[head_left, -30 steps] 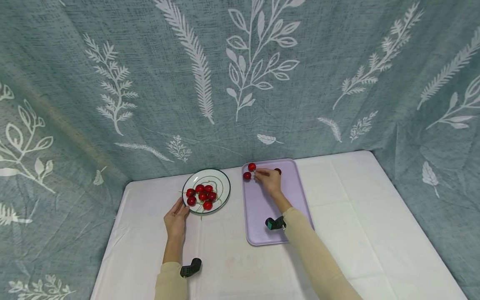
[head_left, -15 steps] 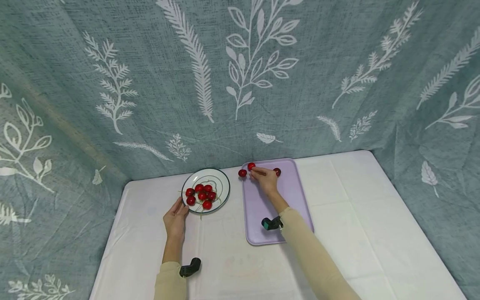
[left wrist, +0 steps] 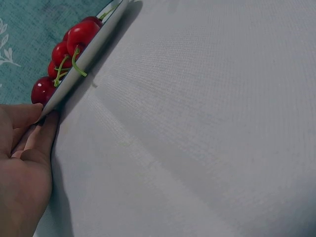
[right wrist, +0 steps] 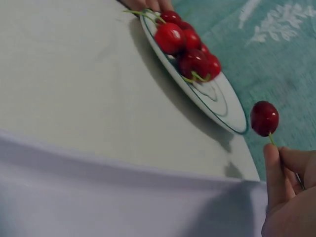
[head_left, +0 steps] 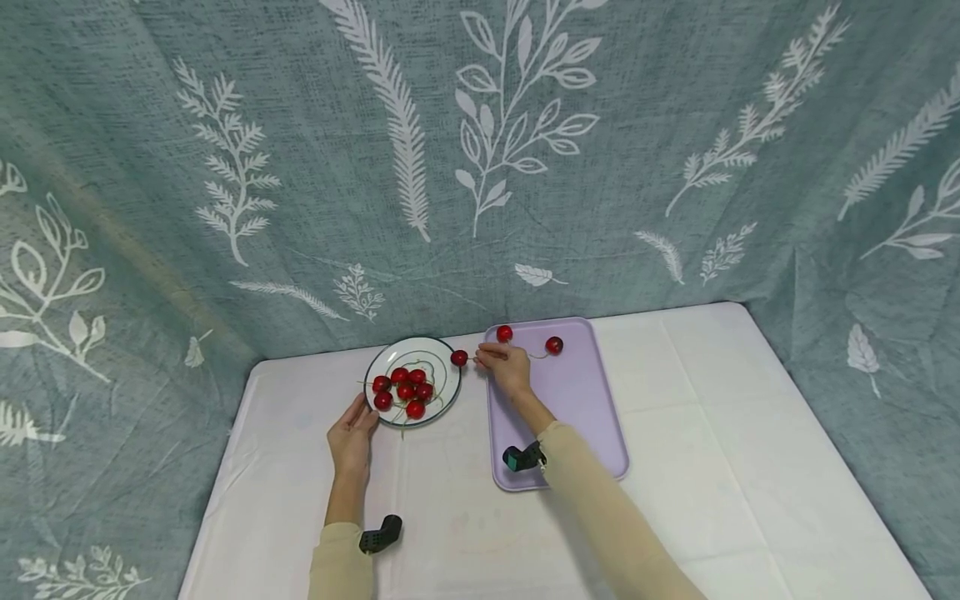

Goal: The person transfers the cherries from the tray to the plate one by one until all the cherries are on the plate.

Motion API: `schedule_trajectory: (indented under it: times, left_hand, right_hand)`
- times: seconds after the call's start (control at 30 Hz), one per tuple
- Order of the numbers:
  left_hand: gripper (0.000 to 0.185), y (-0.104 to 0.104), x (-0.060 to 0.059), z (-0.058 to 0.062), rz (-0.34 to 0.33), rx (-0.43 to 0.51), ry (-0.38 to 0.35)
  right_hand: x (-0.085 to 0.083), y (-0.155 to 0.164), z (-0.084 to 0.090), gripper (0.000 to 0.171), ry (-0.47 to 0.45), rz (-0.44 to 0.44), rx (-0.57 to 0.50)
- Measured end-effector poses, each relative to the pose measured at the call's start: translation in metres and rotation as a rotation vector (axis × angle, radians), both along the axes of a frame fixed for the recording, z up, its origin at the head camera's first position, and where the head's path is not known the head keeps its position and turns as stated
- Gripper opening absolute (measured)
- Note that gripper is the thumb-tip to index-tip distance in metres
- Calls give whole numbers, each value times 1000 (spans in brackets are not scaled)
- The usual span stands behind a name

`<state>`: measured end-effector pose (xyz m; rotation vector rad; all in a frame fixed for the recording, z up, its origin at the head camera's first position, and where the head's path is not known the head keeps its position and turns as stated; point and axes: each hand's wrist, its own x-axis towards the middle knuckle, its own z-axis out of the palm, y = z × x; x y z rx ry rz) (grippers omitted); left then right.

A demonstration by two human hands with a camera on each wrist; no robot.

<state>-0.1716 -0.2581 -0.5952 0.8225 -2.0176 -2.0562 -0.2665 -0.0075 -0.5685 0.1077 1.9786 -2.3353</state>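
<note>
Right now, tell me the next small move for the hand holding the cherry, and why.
Probably carry it a little further left and lower it onto the plate. The right hand pinches the cherry by its stem just beside the plate's rim, still in the air, while the left hand steadies the near edge.

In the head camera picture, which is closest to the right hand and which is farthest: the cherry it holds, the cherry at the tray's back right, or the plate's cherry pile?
1. Held cherry, at the right hand.
2. Back-right tray cherry, to its right.
3. Plate's cherry pile, to its left.
</note>
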Motion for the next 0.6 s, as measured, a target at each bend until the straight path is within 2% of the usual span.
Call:
schedule_trajectory:
  times: [0.07, 0.17, 0.3, 0.6]
  left_hand:
    - [54, -1, 1, -1, 2, -7, -3]
    - [54, -2, 2, -3, 1, -5, -8]
    - [53, -2, 2, -4, 5, 1, 2]
    - [54, 1, 2, -1, 4, 29, 23]
  right_hand:
    - [5, -5, 9, 25, -6, 36, 23]
    - [8, -15, 6, 22, 1, 43, 120]
    - [4, -29, -13, 16, 49, 19, 257]
    - [0, -43, -3, 13, 109, 77, 436]
